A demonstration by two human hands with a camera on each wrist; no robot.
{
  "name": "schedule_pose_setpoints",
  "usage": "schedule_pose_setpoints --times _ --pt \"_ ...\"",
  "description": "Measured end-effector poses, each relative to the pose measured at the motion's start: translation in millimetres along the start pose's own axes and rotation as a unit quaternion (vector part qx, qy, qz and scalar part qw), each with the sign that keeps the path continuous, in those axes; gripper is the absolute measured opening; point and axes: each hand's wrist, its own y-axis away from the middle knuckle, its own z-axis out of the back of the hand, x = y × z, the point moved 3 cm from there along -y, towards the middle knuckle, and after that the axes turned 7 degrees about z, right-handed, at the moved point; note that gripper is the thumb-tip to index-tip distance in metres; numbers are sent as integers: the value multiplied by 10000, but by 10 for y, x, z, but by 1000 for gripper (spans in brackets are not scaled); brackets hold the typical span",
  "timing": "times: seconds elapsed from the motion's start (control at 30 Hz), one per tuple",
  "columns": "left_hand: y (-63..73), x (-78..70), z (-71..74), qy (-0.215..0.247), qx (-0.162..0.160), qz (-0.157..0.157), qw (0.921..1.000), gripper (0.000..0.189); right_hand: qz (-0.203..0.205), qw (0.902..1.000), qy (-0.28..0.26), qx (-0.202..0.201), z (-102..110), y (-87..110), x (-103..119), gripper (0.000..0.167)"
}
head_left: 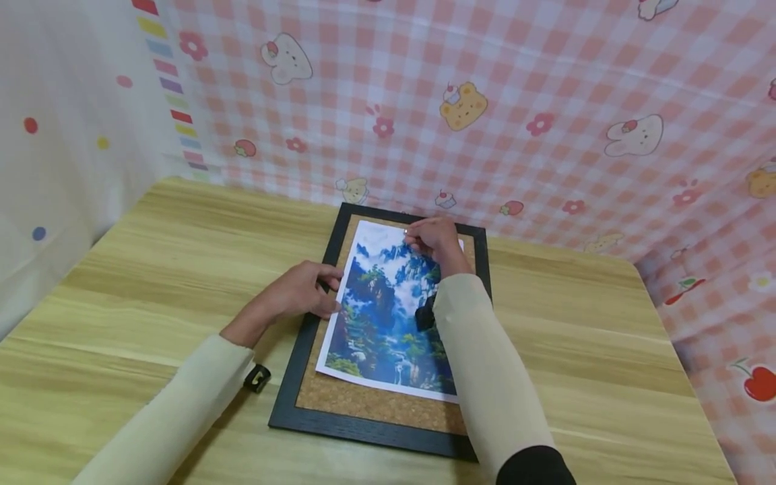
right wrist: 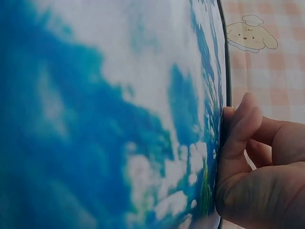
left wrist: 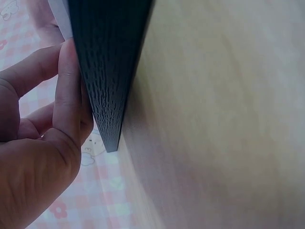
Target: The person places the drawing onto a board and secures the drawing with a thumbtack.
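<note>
A printed landscape picture [head_left: 378,323] of blue mountains and a waterfall lies on a cork board [head_left: 376,407] with a black frame [head_left: 370,428]. With fingers spread, my left hand [head_left: 297,289] rests at the picture's left edge; its fingertips [left wrist: 70,50] touch the paper beside the black frame. My right hand [head_left: 435,237] is over the picture's upper edge, pinching a tiny pale, shiny thing [head_left: 405,231] between thumb and finger. In the right wrist view, the fingers [right wrist: 243,129] are bent close to the paper, and what they pinch is hidden.
The board lies on a wood-grain table [head_left: 576,323]. Behind it hangs a pink checked cloth [head_left: 412,87] with cartoon prints, and a white dotted cloth [head_left: 67,135] hangs at the left. A small black clip-like piece [head_left: 257,378] is by the left sleeve.
</note>
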Motion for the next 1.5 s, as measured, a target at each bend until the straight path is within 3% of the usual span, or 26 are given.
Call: schedule_pose_setpoints --times 0.63,1.5 --pt "9 7 20 -76 -12 -46 10000 65 -37 9997 -102 -226 -56 5 17 23" --pt "-14 1 2 17 22 24 10000 66 -102 9994 -98 -302 -32 -2 8 19"
